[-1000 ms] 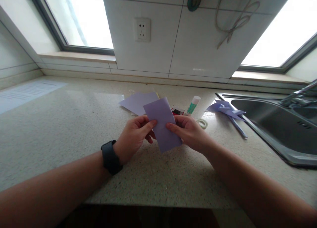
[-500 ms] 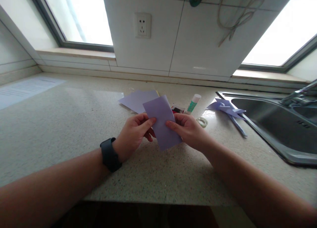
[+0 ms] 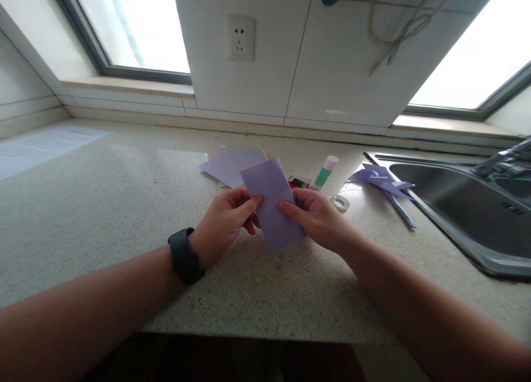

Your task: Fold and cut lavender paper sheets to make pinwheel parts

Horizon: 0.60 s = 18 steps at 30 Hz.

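Paper [image 3: 270, 211] held up in both your hands

Your left hand [image 3: 222, 221] pinches the purple paper by its left side, with the thumb on the front and the fingers bent behind. Your right hand [image 3: 321, 218] pinches it by the right side in the same way, so your two thumbs almost point at each other. The paper is right in the middle in front of you, over the counter [image 3: 136, 205], with its top leaning to the left. I can't tell if its bottom touches the counter.

You have a dark watch [image 3: 185, 256] on your left wrist. Just past the paper, a little to the left, lie more purple sheets [image 3: 228, 167]. Past your right hand are a red and black packet [image 3: 299, 181], partly hidden, and a glue stick [image 3: 324, 173] with a white cap. A pale ring [image 3: 346, 205] lies near that hand too.

Farther right, a purple pinwheel [image 3: 373, 175] with a stick [image 3: 401, 211] lies beside the sink [image 3: 452, 205], near the tap [image 3: 504, 160]. Far to the left is a printed page [image 3: 50, 146]. On the wall [image 3: 257, 88] you can see a socket [image 3: 240, 37] and a tied cord [image 3: 392, 43], between two bright windows [image 3: 145, 22].
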### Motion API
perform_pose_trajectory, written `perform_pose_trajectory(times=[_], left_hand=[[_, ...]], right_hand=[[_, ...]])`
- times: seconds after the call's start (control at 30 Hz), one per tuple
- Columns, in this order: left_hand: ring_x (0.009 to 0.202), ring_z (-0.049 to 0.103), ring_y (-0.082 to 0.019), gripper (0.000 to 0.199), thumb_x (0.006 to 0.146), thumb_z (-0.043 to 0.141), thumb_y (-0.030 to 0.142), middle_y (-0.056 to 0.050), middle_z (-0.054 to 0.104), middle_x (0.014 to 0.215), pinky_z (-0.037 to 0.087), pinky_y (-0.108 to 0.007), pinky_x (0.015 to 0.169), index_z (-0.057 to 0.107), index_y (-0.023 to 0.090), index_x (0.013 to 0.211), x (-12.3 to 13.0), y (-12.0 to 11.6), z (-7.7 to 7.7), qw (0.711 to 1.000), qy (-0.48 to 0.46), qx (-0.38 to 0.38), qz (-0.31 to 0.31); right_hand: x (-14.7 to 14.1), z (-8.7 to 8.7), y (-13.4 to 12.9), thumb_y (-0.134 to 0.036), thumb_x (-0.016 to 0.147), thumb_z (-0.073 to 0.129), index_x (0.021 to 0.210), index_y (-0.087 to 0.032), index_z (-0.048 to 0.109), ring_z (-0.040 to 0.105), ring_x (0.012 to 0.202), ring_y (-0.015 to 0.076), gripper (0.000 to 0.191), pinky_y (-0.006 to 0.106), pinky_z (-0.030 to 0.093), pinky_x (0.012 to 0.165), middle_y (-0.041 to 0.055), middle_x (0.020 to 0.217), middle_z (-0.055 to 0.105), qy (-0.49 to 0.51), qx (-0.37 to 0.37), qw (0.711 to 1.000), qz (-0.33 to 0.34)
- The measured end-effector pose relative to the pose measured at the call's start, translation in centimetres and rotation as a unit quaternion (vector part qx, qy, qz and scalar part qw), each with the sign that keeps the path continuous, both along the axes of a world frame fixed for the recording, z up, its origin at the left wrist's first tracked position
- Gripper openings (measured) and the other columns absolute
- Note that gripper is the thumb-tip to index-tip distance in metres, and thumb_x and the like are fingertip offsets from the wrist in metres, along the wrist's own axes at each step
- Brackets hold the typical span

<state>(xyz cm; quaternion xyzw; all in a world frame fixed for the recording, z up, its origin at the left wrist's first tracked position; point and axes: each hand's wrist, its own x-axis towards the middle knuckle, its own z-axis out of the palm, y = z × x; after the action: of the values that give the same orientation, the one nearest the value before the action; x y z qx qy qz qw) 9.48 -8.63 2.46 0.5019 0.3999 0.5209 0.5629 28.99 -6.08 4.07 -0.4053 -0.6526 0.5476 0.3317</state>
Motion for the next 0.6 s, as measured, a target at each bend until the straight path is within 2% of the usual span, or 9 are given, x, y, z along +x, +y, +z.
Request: perform_pose_trajectory(times=[0.17, 0.27, 0.4, 0.6], left_hand=[[0.055, 0.059, -0.009, 0.023, 0.085, 0.072, 0.033, -0.002, 0.065, 0.075, 0.047, -0.017, 0.045, 0.067, 0.012, 0.092, -0.09, 0.18, -0.12, 1.000, -0.005, -0.005, -0.006], [0.057, 0.061, -0.009, 0.025, 0.086, 0.071, 0.035, -0.002, 0.068, 0.079, 0.049, -0.017, 0.047, 0.067, 0.013, 0.097, -0.22, 0.28, -0.13, 0.998, -0.004, -0.019, -0.052], [0.056, 0.062, -0.009, 0.024, 0.088, 0.070, 0.035, -0.002, 0.069, 0.072, 0.050, -0.019, 0.053, 0.068, 0.013, 0.093, -0.35, 0.06, 0.00, 0.992, 0.037, -0.036, -0.115], [0.056, 0.062, -0.009, 0.021, 0.088, 0.069, 0.031, -0.002, 0.071, 0.070, 0.049, -0.019, 0.055, 0.070, 0.011, 0.095, -0.34, -0.21, 0.17, 0.990, 0.065, -0.047, -0.115]], right_hand=[[-0.03, 0.02, 0.01, -0.046, 0.083, 0.068, 0.090, -0.014, 0.064, 0.054, 0.059, 0.0122, 0.033, 0.024, 0.040, 0.050, 0.0039, 0.076, 0.064, -0.012, 0.016, 1.000, -0.007], [-0.04, 0.01, 0.05, -0.047, 0.083, 0.069, 0.090, -0.014, 0.065, 0.054, 0.059, 0.0124, 0.034, 0.024, 0.041, 0.050, 0.0038, 0.075, 0.064, -0.003, 0.011, 1.000, -0.028], [-0.09, -0.09, 0.13, -0.048, 0.083, 0.069, 0.091, -0.015, 0.066, 0.055, 0.059, 0.0126, 0.034, 0.025, 0.044, 0.052, 0.0034, 0.076, 0.064, 0.022, 0.007, 0.999, -0.038], [-0.12, -0.10, 0.17, -0.047, 0.083, 0.069, 0.084, -0.015, 0.064, 0.049, 0.055, 0.0101, 0.032, 0.022, 0.039, 0.047, 0.0007, 0.070, 0.060, 0.014, 0.027, 0.999, -0.042]])
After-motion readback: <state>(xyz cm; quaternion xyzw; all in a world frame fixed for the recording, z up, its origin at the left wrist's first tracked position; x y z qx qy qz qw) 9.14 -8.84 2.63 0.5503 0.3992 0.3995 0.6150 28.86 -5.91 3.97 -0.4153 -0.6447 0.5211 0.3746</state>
